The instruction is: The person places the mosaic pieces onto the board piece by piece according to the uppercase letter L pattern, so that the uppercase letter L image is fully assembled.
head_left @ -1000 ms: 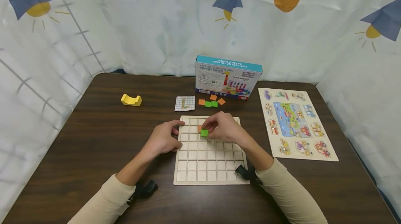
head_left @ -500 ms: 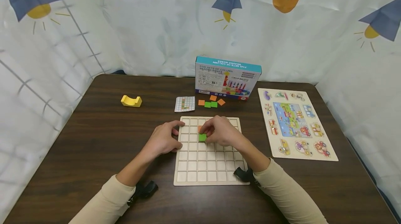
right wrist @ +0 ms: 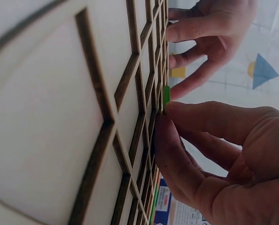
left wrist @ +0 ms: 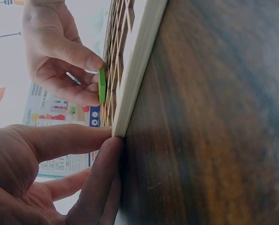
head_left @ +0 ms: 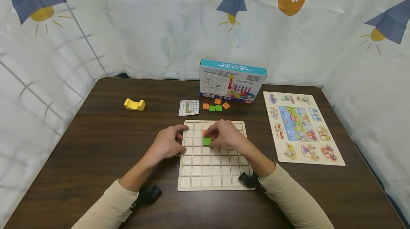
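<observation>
A pale wooden grid board (head_left: 211, 170) lies on the dark table, its squares bordered by raised strips. My right hand (head_left: 225, 134) pinches a green square tile (head_left: 206, 141) between thumb and fingers, low over the upper part of the grid. In the left wrist view the green tile (left wrist: 102, 86) stands edge-on beside the grid strips. Just beyond it, an orange tile (head_left: 204, 132) sits in a square, partly hidden by the right fingers. My left hand (head_left: 166, 142) holds the board's left edge with thumb and fingertips, near the far left corner.
Loose orange tiles (head_left: 206, 106) and green tiles (head_left: 219, 108) lie behind the board, next to a grid pattern card (head_left: 189, 107). A toy box (head_left: 232, 81) stands at the back. A picture puzzle board (head_left: 304, 129) lies right, a yellow curved block (head_left: 134, 104) left.
My right hand has brought the green tile slightly left and nearer to me, to the square below the orange tile. My left hand has stayed at the board's edge.
</observation>
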`<state>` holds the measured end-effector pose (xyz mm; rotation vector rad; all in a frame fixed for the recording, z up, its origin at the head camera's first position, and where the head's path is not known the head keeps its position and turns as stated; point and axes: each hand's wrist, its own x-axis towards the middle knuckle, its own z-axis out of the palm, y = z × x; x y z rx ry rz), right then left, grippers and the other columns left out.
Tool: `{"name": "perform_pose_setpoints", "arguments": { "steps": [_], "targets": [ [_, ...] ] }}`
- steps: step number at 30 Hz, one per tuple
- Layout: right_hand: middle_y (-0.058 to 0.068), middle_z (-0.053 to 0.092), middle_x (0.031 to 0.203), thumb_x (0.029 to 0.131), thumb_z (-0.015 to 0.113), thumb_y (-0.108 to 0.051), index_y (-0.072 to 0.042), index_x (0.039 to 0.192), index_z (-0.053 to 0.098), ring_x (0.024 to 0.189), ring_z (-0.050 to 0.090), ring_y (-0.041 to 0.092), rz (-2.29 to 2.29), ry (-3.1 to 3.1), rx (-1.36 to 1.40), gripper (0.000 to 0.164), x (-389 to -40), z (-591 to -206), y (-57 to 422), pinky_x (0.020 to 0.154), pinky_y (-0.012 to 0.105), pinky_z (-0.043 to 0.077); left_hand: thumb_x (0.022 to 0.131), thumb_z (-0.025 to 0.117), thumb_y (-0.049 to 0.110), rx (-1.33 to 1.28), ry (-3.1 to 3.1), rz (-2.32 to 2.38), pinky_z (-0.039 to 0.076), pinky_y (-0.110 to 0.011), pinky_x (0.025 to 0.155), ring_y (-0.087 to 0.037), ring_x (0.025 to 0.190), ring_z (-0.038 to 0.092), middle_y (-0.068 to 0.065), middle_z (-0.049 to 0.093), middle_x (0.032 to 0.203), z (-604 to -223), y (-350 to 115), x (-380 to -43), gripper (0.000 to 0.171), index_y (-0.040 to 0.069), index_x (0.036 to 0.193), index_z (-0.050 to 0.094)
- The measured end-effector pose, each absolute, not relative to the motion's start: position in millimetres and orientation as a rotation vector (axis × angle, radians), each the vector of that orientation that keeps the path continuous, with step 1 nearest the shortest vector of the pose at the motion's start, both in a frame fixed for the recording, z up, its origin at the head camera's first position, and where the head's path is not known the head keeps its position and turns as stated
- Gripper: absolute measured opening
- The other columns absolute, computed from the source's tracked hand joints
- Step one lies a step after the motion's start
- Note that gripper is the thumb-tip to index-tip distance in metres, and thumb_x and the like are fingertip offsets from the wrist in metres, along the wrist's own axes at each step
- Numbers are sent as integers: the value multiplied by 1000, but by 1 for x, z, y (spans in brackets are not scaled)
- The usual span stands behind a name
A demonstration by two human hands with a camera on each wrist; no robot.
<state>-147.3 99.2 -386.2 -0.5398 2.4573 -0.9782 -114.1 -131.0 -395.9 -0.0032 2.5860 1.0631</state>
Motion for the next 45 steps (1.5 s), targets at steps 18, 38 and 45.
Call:
{"name": "perform_pose_setpoints", "arguments": {
  "steps": [18,38,45],
  "targets": [
    [2,76,92,78,82,4,-9,100,83,78,63,10,-968,2485,-583,26,-147,-387,99,70,24,54,73,79,-3,-2,2590,1060,58,-28,55,-12,57,67,-15,66,112,-395,-130,-113,73,14,142,62],
    [-1,76,90,83,78,-2,-10,103,82,78,65,11,-993,2482,-588,22,-151,-382,109,70,26,55,74,80,-2,-7,2591,1049,58,-28,55,-12,57,67,-14,66,112,-394,-130,-113,73,15,142,61],
    [-1,76,95,87,78,-6,-11,106,82,84,66,12,-986,2512,-538,20,-156,-379,114,75,28,55,73,80,-2,-5,2596,1048,58,-28,56,-12,57,67,-15,66,112,-393,-129,-112,73,14,142,62]
  ]
}}
